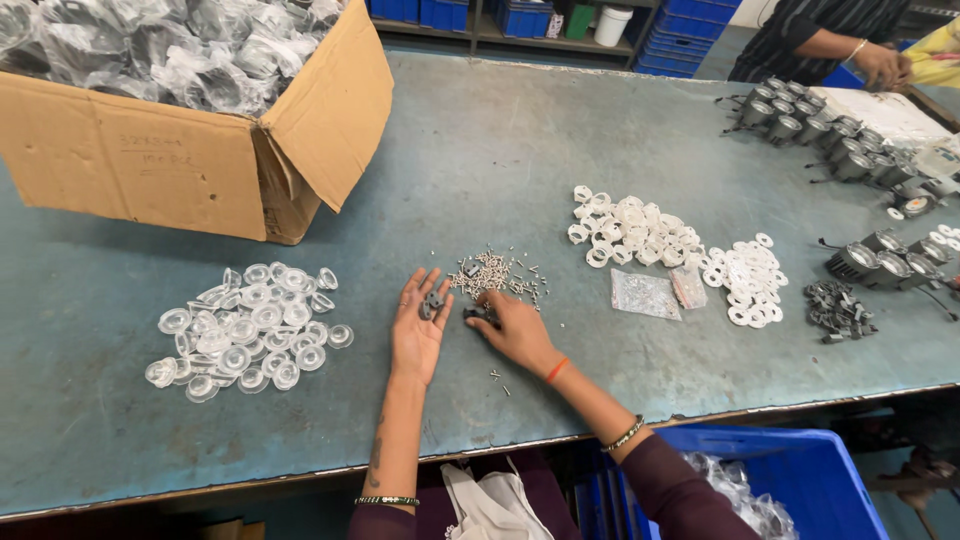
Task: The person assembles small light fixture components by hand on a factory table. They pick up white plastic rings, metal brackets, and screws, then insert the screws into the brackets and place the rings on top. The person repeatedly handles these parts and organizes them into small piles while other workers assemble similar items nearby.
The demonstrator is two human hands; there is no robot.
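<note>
At upper left we see an open brown cardboard box point(150, 165), cut off by the frame, full of clear-bagged parts. At centre our left hand point(420, 330) lies palm-up, fingers spread, cradling small dark grey clips point(432, 303); our right hand point(515, 330) pinches another, mostly hidden, beside the silver screw pile point(495, 275) on the worktop point(500, 150).

Assembly workshop, worktable point(520, 150) with sorted parts, blue storage bins point(690, 35)

A brown cardboard box point(180, 150) stands open far left; two small clear plastic bags point(660, 292) lie flat right of centre.
</note>
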